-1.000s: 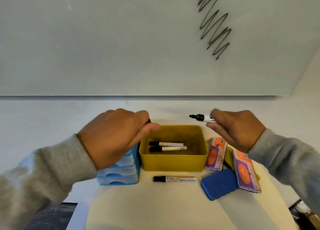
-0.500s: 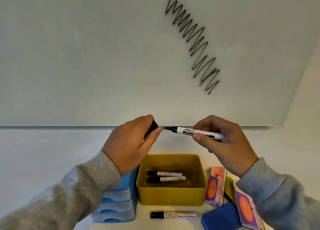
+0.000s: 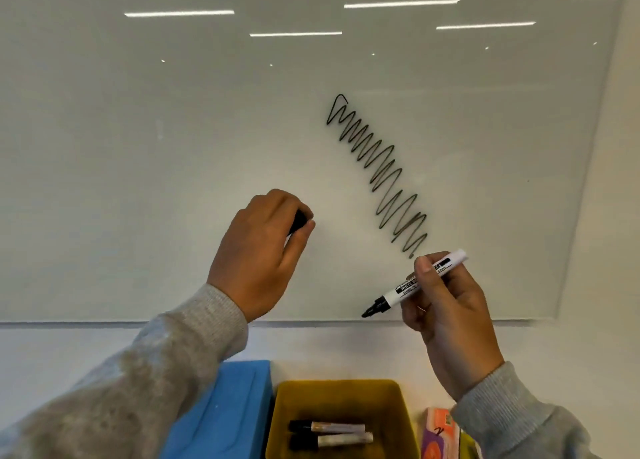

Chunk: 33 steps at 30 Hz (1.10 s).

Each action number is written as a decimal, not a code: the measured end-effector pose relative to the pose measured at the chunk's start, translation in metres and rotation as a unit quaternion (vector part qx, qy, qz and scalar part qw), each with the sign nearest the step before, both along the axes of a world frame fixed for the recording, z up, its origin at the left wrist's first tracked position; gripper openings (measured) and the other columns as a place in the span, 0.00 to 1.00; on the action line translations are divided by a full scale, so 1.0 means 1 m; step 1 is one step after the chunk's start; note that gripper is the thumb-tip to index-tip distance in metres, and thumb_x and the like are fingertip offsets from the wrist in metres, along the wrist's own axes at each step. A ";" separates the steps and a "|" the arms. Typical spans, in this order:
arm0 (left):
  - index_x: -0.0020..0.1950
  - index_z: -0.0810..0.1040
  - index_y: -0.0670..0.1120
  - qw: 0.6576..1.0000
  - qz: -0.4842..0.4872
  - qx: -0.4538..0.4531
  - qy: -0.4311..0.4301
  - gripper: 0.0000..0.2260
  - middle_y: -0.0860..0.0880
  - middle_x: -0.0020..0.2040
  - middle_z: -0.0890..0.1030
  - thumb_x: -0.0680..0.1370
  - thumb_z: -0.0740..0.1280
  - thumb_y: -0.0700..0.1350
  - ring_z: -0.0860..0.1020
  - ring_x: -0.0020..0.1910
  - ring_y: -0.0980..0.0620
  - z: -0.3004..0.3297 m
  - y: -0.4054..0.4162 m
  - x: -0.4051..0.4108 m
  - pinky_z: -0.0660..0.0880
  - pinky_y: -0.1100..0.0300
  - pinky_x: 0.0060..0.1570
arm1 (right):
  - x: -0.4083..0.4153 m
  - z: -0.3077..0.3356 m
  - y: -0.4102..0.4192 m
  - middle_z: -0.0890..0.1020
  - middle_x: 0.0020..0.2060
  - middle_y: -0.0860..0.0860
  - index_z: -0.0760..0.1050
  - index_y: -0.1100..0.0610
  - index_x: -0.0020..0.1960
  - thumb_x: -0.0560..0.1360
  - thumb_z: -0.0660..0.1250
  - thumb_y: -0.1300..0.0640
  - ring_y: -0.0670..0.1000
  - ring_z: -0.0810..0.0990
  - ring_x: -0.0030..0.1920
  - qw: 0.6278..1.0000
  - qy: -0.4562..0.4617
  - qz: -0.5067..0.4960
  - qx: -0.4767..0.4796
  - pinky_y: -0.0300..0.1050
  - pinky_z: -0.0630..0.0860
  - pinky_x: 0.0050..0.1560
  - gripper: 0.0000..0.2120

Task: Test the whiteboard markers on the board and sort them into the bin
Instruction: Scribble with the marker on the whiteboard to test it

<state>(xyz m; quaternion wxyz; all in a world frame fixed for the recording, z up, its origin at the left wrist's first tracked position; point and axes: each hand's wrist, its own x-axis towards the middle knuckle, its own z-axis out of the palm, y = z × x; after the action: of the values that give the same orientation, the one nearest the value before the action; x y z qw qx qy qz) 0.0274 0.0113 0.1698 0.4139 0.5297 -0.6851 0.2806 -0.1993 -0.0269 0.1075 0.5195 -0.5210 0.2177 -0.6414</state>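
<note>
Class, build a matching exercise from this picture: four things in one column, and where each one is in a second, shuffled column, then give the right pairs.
Things
1. marker cap
2. uncapped marker
3. two capped markers
4. black scribble

Places
A. on the whiteboard
B. in the yellow bin
C. in the left hand
D. in the right hand

Pairs: 1-C, 2-D, 3-B, 4-A

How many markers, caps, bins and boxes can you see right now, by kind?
Markers: 3, one uncapped marker held by the right hand, plus two capped markers in the yellow bin
Loose caps: 1, the black cap pinched by the left hand
Bins: 1, yellow
Blue boxes: 1
Total: 6
</note>
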 end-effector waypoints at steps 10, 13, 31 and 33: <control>0.78 0.62 0.39 0.987 0.104 -0.073 -0.098 0.25 0.44 0.80 0.60 0.84 0.59 0.49 0.58 0.79 0.44 0.038 -0.043 0.025 0.58 0.46 0.76 | 0.028 0.095 -0.017 0.83 0.39 0.56 0.78 0.60 0.46 0.75 0.74 0.62 0.58 0.83 0.40 0.965 0.069 -0.109 -0.227 0.50 0.84 0.42 0.04; 0.78 0.61 0.38 0.979 0.134 -0.095 -0.123 0.26 0.42 0.80 0.59 0.84 0.59 0.49 0.58 0.79 0.44 0.034 -0.049 0.027 0.61 0.43 0.75 | 0.039 0.114 -0.023 0.85 0.41 0.48 0.84 0.55 0.48 0.76 0.73 0.60 0.53 0.84 0.44 0.936 0.110 -0.138 -0.304 0.45 0.82 0.41 0.02; 0.79 0.60 0.41 0.962 0.179 -0.130 -0.157 0.26 0.44 0.80 0.59 0.85 0.55 0.53 0.58 0.79 0.47 0.026 -0.055 0.034 0.65 0.46 0.74 | 0.078 0.145 -0.059 0.84 0.48 0.46 0.85 0.56 0.54 0.76 0.74 0.56 0.39 0.81 0.46 0.818 0.182 -0.307 -0.451 0.26 0.76 0.47 0.08; 0.79 0.60 0.41 0.962 0.181 -0.128 -0.160 0.26 0.44 0.80 0.58 0.85 0.55 0.53 0.58 0.79 0.47 0.025 -0.056 0.035 0.65 0.46 0.74 | 0.077 0.138 -0.059 0.84 0.48 0.45 0.85 0.56 0.54 0.75 0.74 0.57 0.39 0.81 0.46 0.808 0.207 -0.295 -0.467 0.26 0.75 0.47 0.08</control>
<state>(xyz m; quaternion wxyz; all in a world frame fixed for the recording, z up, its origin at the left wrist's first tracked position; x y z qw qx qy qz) 0.0626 -0.0447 0.1948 0.3055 0.5356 -0.5935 0.5173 -0.1221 -0.0859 0.2453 -0.0580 -0.7320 0.1379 -0.6647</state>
